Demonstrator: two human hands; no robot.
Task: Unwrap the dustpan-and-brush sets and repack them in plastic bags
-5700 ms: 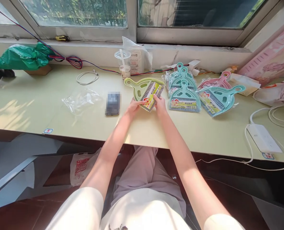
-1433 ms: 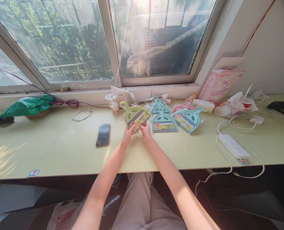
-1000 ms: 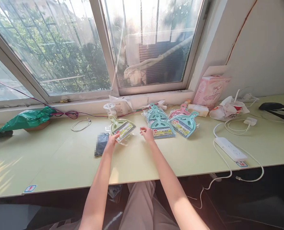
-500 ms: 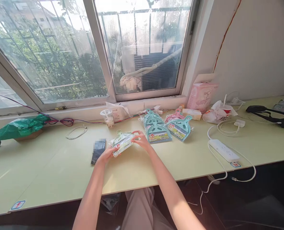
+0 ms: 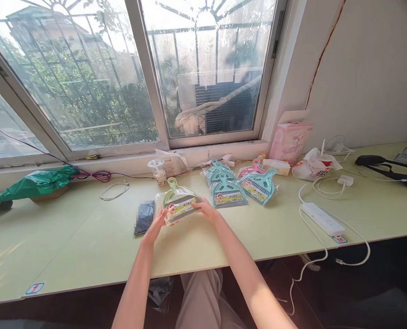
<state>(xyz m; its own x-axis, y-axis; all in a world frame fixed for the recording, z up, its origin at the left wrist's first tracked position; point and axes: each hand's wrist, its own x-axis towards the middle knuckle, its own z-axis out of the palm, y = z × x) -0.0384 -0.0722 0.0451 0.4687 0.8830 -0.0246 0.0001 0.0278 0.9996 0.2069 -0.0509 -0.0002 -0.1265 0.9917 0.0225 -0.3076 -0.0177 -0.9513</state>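
Observation:
A green dustpan-and-brush set in clear plastic (image 5: 180,204) is held above the table, its looped handle pointing away from me. My left hand (image 5: 158,224) grips its left edge, and my right hand (image 5: 206,209) pinches its right edge. To the right, several teal wrapped sets (image 5: 227,194) lie in an overlapping pile. Beside them, another teal set (image 5: 259,186) rests partly over a pink one (image 5: 253,168). A phone (image 5: 144,217) lies just left of my left hand.
Behind the held set stands a lidded cup (image 5: 158,172). A green bag (image 5: 40,182) and a coiled cable (image 5: 115,190) are at the left. At the right are a power strip (image 5: 322,218), a pink box (image 5: 290,140) and black goggles (image 5: 390,168).
The green set has turned so its label and broad face show more fully. My right hand has moved from near its upper part to its right edge. The camera view has shifted slightly.

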